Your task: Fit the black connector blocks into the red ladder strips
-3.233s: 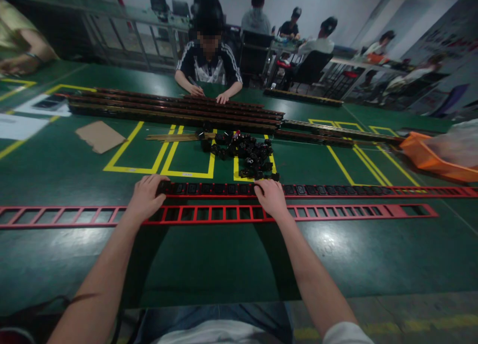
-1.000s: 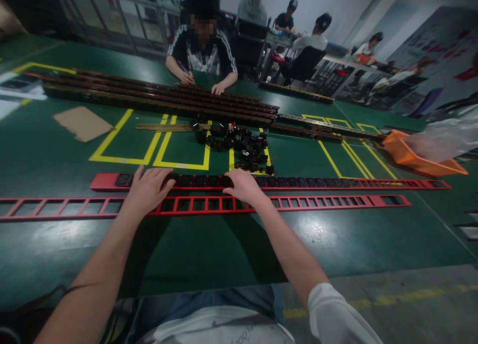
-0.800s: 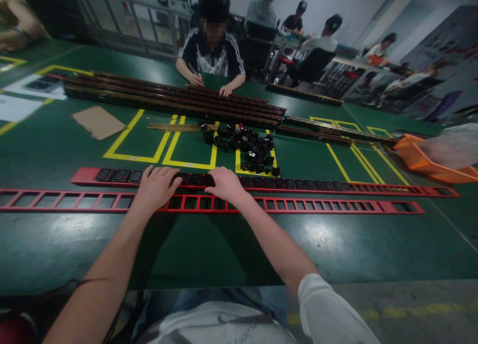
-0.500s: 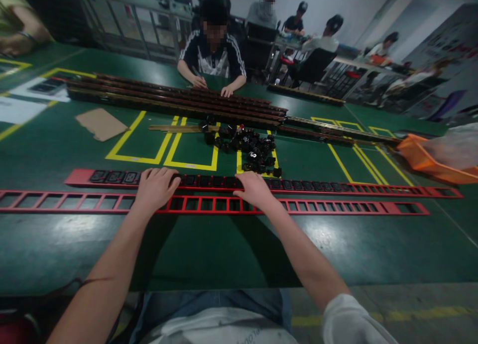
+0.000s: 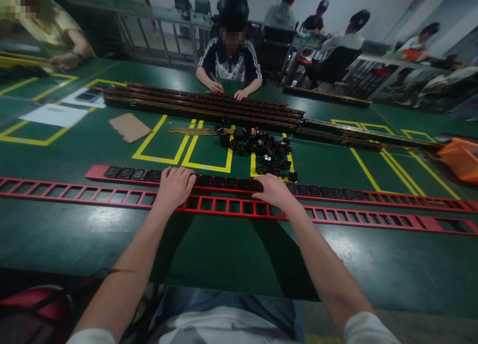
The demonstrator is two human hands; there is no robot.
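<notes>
A long red strip [image 5: 229, 187] lies across the green table, with black power sockets [image 5: 139, 174] set in a row along its left and middle part. My left hand [image 5: 175, 187] curls over this strip, fingertips on its far edge and thumb at the near side. Further right, my right hand [image 5: 275, 190] grips the same strip, thumb and fingers on either side; parts of its fingers are hidden. Nearer me, a second red strip [image 5: 423, 222] with open slots runs alongside beneath both wrists. Beyond the hands sits a heap of loose black sockets [image 5: 267, 152].
Several long dark rails [image 5: 201, 107] lie stacked farther back. A co-worker's hands [image 5: 241, 94] rest there, one with a pen. Cardboard [image 5: 130, 127] and a paper sheet [image 5: 54, 115] lie left. An orange bin [image 5: 463, 160] stands right. Yellow tape outlines mark the table.
The view has swung left, so everything sits further right in the picture. Both my hands keep their places on the socketed red strip.
</notes>
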